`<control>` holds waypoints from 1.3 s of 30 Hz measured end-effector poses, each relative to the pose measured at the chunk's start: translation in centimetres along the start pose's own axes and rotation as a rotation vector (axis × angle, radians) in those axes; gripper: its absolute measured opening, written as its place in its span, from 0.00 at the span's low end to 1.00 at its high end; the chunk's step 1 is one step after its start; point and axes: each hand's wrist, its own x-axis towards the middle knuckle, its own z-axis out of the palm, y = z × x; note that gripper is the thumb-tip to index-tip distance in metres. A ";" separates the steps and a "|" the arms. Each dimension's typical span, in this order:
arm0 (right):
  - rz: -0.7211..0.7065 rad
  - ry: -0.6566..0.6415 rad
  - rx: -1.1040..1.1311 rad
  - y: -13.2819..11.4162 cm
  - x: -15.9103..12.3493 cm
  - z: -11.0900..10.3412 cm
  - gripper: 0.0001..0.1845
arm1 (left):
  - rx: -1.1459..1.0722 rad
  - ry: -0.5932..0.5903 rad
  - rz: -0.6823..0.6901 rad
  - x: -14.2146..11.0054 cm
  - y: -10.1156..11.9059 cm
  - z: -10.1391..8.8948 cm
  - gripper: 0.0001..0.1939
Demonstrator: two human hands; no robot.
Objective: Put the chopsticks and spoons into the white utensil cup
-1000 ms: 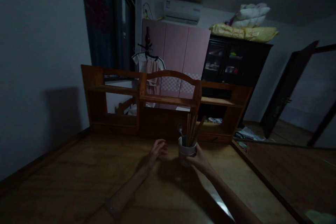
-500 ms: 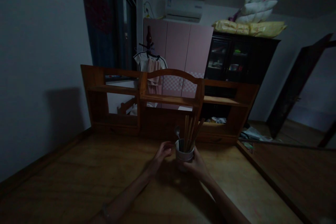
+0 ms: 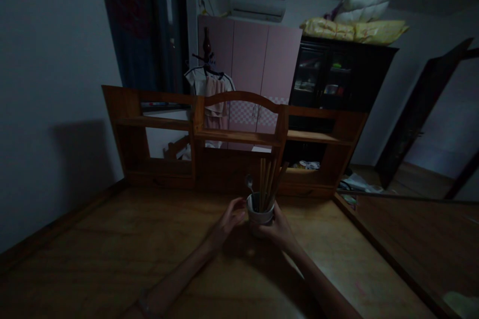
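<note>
A white cup [image 3: 259, 213] stands on the wooden desk [image 3: 112, 249] in a dim room. Several wooden chopsticks [image 3: 268, 182] and a metal spoon [image 3: 249, 183] stick up out of it. My right hand [image 3: 277, 229] is wrapped round the cup's right side and base. My left hand [image 3: 229, 219] touches the cup's left side with curled fingers. Both forearms reach in from the bottom of the view.
A wooden shelf unit [image 3: 232, 134] runs along the back of the desk just behind the cup. Beyond it are a pink wardrobe [image 3: 254, 60], a dark cabinet [image 3: 337, 79] with bedding on top, and an open door [image 3: 419, 109] at right. A wall is at left.
My left hand moved right from the bare desk to the cup's side. The cup and my right hand shifted slightly left, and the view tilted a little.
</note>
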 end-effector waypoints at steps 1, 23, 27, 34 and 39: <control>-0.003 -0.003 0.000 -0.1 0.0 0.0 0.34 | 0.022 -0.008 0.000 -0.1 0.0 0.0 0.27; 0.000 0.036 -0.043 0.0 0.0 0.0 0.34 | 0.435 -0.134 0.163 -1.5 1.2 0.8 0.37; -0.031 0.055 -0.081 0.1 0.0 -0.1 0.30 | 0.495 -0.184 0.173 -1.8 1.7 0.9 0.39; -0.048 0.057 -0.124 0.0 0.1 -0.3 0.28 | 0.530 -0.233 0.222 -2.2 2.6 1.1 0.41; -0.030 0.074 -0.133 0.0 0.0 -0.2 0.29 | 0.539 -0.232 0.255 -2.3 2.4 1.3 0.44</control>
